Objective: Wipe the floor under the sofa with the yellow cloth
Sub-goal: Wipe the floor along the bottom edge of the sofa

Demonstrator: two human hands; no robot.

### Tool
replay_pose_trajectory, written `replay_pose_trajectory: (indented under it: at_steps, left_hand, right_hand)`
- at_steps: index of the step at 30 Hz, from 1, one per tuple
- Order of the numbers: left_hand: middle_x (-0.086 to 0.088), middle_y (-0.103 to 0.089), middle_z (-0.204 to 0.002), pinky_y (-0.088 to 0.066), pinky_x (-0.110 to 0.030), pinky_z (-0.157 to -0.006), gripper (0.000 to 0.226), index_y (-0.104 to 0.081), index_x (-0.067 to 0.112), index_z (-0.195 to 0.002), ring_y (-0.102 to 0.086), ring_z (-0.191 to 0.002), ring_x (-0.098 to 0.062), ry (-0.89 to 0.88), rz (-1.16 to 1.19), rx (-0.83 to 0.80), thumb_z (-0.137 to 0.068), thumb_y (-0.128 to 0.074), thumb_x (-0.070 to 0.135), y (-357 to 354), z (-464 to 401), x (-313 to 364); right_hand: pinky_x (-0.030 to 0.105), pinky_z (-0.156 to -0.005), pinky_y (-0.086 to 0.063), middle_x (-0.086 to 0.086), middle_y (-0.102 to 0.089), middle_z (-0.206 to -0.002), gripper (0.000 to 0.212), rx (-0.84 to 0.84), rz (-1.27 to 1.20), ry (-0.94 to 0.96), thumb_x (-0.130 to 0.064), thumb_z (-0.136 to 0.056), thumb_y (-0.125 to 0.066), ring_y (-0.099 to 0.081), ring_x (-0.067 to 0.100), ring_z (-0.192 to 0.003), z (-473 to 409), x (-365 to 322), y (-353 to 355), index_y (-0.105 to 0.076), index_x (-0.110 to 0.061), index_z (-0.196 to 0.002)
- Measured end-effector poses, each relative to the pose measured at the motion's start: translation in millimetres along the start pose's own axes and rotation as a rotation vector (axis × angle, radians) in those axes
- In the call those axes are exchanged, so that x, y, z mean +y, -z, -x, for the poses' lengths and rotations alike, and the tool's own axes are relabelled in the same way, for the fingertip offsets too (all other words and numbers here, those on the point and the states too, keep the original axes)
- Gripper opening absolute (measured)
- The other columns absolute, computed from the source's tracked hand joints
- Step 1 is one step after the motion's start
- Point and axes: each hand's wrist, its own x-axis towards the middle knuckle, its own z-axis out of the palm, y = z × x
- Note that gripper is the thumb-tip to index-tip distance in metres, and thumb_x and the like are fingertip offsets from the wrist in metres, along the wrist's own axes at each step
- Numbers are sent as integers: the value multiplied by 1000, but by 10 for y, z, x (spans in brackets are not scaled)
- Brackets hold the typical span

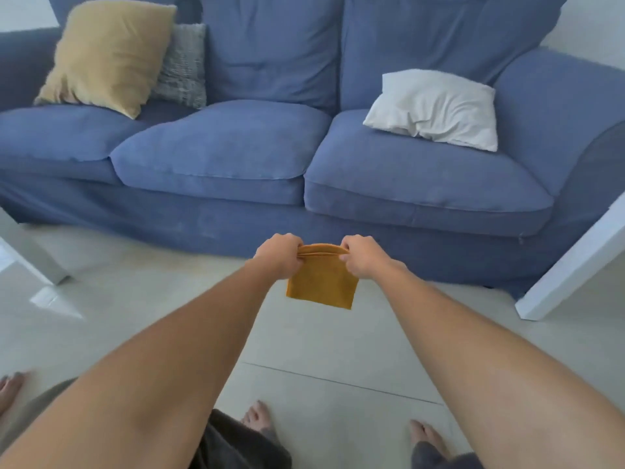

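Cloth (323, 282) hangs folded above the floor (321, 340) before the sofa (236, 147); my left hand (279, 255) and right hand (360, 260) pinch its top corners, arms outstretched

Head camera, high, tipped forward and down.

The single wide-angle view looked from standing height at the sofa (304, 157), which filled the upper half and bowed at the edges. The floor (321, 350) lay below, with both forearms running up from the bottom corners and bare feet at the lower edge. The sofa stood near, perhaps a step off; no second view shared the scene.
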Motion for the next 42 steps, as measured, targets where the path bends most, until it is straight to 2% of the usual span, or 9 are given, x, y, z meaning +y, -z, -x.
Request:
replay_pose_trajectory:
  at_steps: [3, 9, 13, 17, 21, 25, 31, 37, 42]
  left_hand:
    - [-9, -66, -107, -44, -34, -73, 21, -65, 12, -109, -60, -99, -29, 41, -48, -104, -94, -52, 15, -474, -144, -399]
    - [-8, -64, -109, -46, -32, -72, 22, -67, 13, -106, -54, -88, -22, 115, -68, -192, -92, -51, 13, -1230, -614, -954]
    - [-11, -56, -117, -47, -37, -79, 29, -67, 14, -116, -56, -110, -31, 163, 1, 37, -94, -50, 9, -1355, -1041, -1188]
    - [-11, -55, -114, -43, -35, -69, 21, -69, 16, -111, -52, -108, -31, 122, 27, 286, -94, -58, 9, -1405, -1335, -1341]
    - [-8, -49, -131, -45, -35, -90, 53, -62, 28, -128, -48, -123, -29, 133, -117, 78, -83, -62, 0, -1711, -1321, -1554]
    - [-9, -33, -151, -39, -40, -109, 77, -33, 31, -151, -32, -140, -29, 237, -146, -175, -82, -60, 9, -2129, -1278, -1700]
    - [-8, -24, -163, -27, -42, -120, 60, -29, 24, -154, -17, -151, -27, 101, -14, -75, -99, -45, 41, -2696, -1779, -1484]
    - [-4, 9, -167, 3, -59, -121, 58, 1, 53, -152, 8, -153, -38, -68, -179, -98, -97, -14, 64, -3312, -2254, -1329]
    - [-13, -13, -164, 2, -68, -117, 59, -13, 55, -149, -6, -150, -43, -21, -215, 39, -92, -11, 68, -3376, -2790, -1390]
  right_hand:
    - [44, -89, -55, 6, -65, -106, 14, -90, -8, -16, -28, -100, -51, -63, 27, -96, -238, 24, -654, -59, -17, -105]
    - [40, -90, -50, 7, -64, -116, 17, -179, 77, -9, -26, -101, -48, -60, 29, -106, -780, 106, -1487, -58, -18, -112]
    - [40, -88, -42, 8, -67, -117, 17, -7, 163, 70, -23, -100, -48, -55, 30, -115, -1278, 18, -1549, -56, -15, -113]
    - [40, -84, -37, 1, -67, -112, 19, 174, 226, 167, -14, -93, -58, -51, 27, -112, -1646, 7, -1680, -56, -17, -111]
    - [42, -87, -40, 3, -61, -119, 32, 157, 298, 286, -27, -85, -67, -51, 28, -113, -1611, 195, -2106, -62, -18, -115]
    - [45, -98, -44, 8, -56, -133, 57, 59, 227, 156, -44, -83, -63, -53, 31, -118, -1411, 683, -2707, -56, -13, -130]
    - [52, -116, -28, 15, -47, -151, 62, 183, 183, 44, -39, -93, -39, -44, 32, -139, -1198, 1358, -3371, -49, -3, -143]
    - [53, -120, -22, 12, -33, -160, 63, 236, 173, 90, -39, -98, -36, -29, 28, -149, -1205, 1471, -3503, -38, -4, -150]
    - [54, -120, -22, 14, -30, -161, 64, 252, 219, 97, -37, -98, -42, -27, 30, -150, -1230, 1492, -3555, -36, -2, -151]
